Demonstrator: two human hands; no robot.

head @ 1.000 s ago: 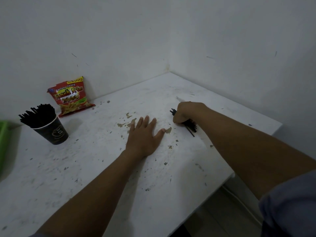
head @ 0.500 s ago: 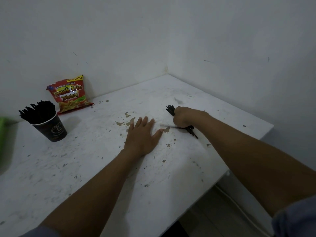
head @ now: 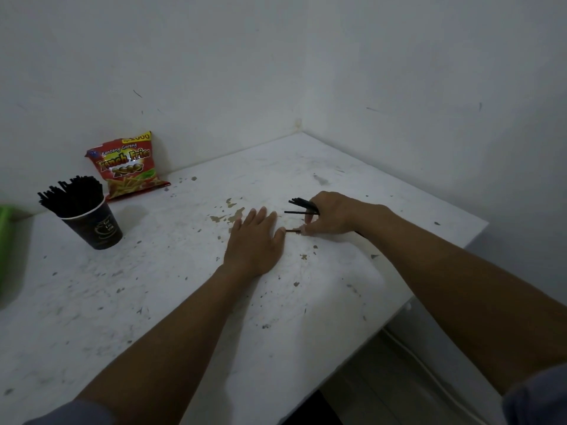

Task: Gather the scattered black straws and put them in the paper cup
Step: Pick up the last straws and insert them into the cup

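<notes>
Left hand (head: 253,240) flat on table (head: 306,302) | right hand (head: 328,214) grips straws (head: 302,205) | paper cup (head: 95,228) far left, well apart

Mid-frame, my left hand (head: 253,243) lies flat on the scuffed white table (head: 171,302), fingers straight. Just right of it, my right hand (head: 329,214) grips a small bundle of black straws (head: 302,205), their ends poking out leftward, while its fingertips pinch one more straw (head: 293,231) lying on the tabletop, near my left thumb. At left stands the dark paper cup (head: 98,228), crammed with straws. Behind it a red snack bag (head: 129,165) leans on the wall.
</notes>
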